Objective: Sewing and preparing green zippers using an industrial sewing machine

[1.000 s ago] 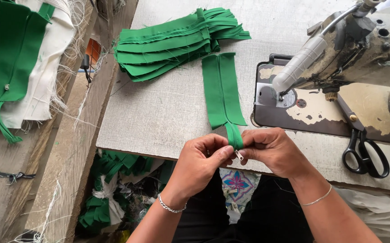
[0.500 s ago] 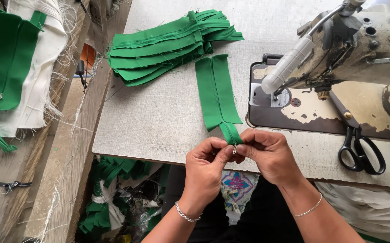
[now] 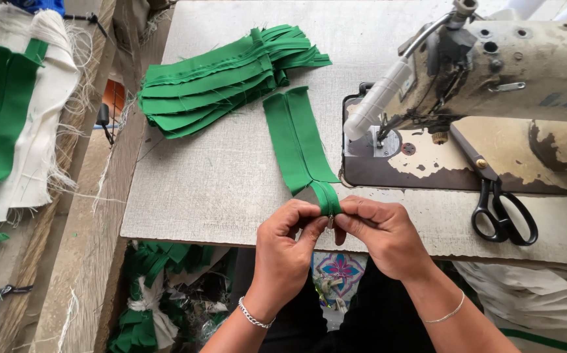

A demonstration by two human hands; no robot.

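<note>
Head view: the near end of a green fabric strip (image 3: 300, 140) is pinched between both hands at the front edge of the table (image 3: 218, 189), just in front of the sewing machine (image 3: 486, 78). The strip is laid lengthwise away from the edge, apparently so that its two halves stay flat while a small metal piece, probably a zipper slider, is worked at the joined tip; the piece is too small to be told for certain. The left hand (image 3: 288, 238) is closed, thumb and forefinger pressed onto the tip from the left. The right hand (image 3: 378, 232) is likewise closed on the same tip from the machine's side, its fingers curled under. A stack of green strips (image 3: 221, 78) is kept to the left of the machine, at the far side of the table, within reach. Black scissors (image 3: 502, 209) are rested on the machine's base plate, near the right hand.
</note>
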